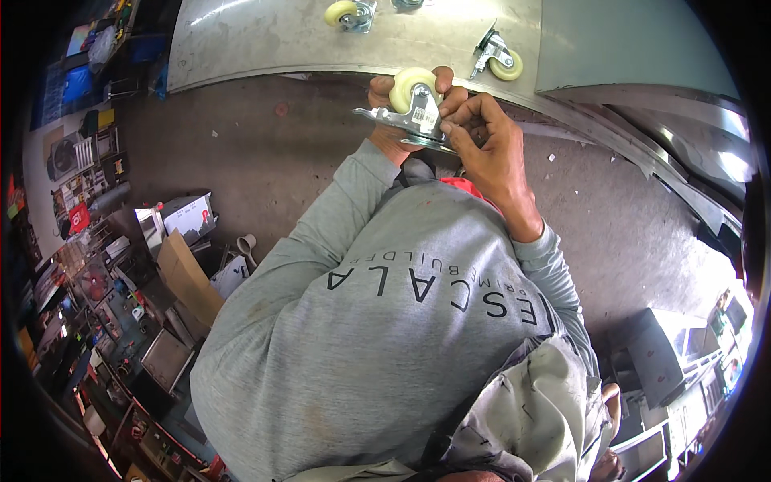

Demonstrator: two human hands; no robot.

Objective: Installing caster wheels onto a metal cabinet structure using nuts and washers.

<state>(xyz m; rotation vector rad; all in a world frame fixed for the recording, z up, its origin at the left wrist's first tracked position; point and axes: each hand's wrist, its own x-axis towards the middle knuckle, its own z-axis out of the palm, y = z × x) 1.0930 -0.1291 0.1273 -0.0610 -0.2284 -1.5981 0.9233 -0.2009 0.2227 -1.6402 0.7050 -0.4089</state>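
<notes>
My left hand (390, 143) is closed around a caster wheel (423, 106), its fingers showing on both sides of the cream wheel. The wheel points up, and the flat metal mounting plate is underneath. A metal brake lever sticks out to the left, and a white label is stuck on the bracket's side. My right hand (492, 157) bends in from the right with thumb and forefinger pinched at the bracket, beside the label. Whatever those fingertips grip is too small to make out.
On the metal worktop (265, 40) ahead lie a caster (499, 60) at the right and another caster (352, 14) at the far left, with part of one more beside it. Cardboard (189, 277) and boxes stand on the floor at left. Shelves of clutter line the left side.
</notes>
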